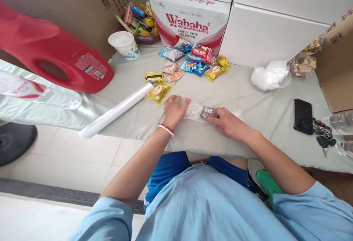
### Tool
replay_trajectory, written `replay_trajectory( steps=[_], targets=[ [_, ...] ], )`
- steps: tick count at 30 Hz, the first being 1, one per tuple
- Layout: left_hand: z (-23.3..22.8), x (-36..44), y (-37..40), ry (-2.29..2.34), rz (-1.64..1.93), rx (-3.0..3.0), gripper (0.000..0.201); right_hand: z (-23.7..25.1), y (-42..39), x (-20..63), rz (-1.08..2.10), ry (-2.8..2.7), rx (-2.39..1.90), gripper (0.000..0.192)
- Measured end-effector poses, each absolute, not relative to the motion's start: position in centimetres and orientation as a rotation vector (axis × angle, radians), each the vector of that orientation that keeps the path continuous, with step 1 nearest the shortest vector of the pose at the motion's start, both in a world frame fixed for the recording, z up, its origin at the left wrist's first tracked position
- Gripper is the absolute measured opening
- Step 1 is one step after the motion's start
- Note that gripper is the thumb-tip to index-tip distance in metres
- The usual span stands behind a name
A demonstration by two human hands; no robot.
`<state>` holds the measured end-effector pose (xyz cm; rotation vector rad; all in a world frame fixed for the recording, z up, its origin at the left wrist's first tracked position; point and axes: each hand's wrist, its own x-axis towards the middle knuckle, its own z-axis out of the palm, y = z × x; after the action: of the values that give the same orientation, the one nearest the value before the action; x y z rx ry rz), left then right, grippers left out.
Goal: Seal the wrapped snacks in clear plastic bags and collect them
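Note:
My left hand (174,109) rests with fingers curled on the left end of a small snack wrapped in clear cling film (199,112), which lies on the grey table cover (242,90). My right hand (227,123) pinches the right end of the same wrapped snack. A roll of cling film (117,110) lies slanted just left of my left hand. A yellow snack packet (158,92) sits just beyond the left hand.
Several loose snack packets (193,64) lie further back before a Wahaha water box (190,20). A paper cup (124,44), a red jug (52,50), a plastic bag (270,75), a black phone (302,116) and keys (324,134) surround them. Cardboard boxes stand at both sides.

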<state>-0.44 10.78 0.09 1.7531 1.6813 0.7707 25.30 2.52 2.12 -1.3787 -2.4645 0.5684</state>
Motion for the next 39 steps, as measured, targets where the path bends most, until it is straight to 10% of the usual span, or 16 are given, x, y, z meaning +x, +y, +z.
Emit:
replay_trajectory(
  steps=[8,16,21,29,39],
  targets=[
    [2.3,2.6,7.4,1.561,0.733,1.757,0.008,2.1,1.4,25.6,0.484,-2.453,-1.292,0.034],
    [1.3,6.5,3.5,1.214,0.526,2.385,0.029,2.4,1.4,27.0,0.659,-2.104,-1.384,0.033],
    [-0.3,6.3,2.3,1.239,0.584,2.619,0.028,0.8,1.4,29.3,0.232,-1.796,-1.885,0.041],
    [-0.7,7.3,4.3,1.0,0.64,2.789,0.028,4.3,2.6,28.2,0.766,-1.534,-1.941,0.03],
    [1.3,2.2,4.6,1.057,0.775,2.329,0.021,1.9,6.0,20.1,0.458,-2.18,-1.63,0.026]
  ],
)
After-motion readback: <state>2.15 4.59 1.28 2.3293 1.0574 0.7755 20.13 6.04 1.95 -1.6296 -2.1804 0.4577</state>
